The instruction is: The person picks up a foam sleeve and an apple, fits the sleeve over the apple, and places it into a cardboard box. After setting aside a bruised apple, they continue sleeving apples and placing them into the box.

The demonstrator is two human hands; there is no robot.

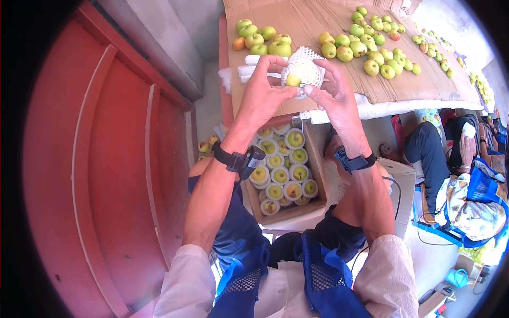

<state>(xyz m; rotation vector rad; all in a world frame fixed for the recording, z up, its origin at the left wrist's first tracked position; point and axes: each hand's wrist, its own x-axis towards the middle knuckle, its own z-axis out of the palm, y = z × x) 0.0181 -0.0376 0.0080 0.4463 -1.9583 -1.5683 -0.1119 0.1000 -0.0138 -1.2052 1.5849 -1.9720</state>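
Observation:
Between both hands, above the table's near edge, is an apple (293, 80) wrapped in a white foam net sleeve (305, 64); a patch of its yellow-green skin shows. My left hand (266, 87) is closed around the left side of the sleeve. On the other side, my right hand (335, 93) grips it with thumb and fingers. A stack of flat white foam nets (254, 68) lies on the cardboard beside my left hand. Below, between my knees, a cardboard box (313, 146) holds several sleeved apples (277, 160).
Loose apples lie in groups (366, 40) on the cardboard-covered table (307, 18). A red door (106, 159) stands at left. More apples (208, 143) sit on the floor beside the box. At right, a seated person (466, 201) holds something white.

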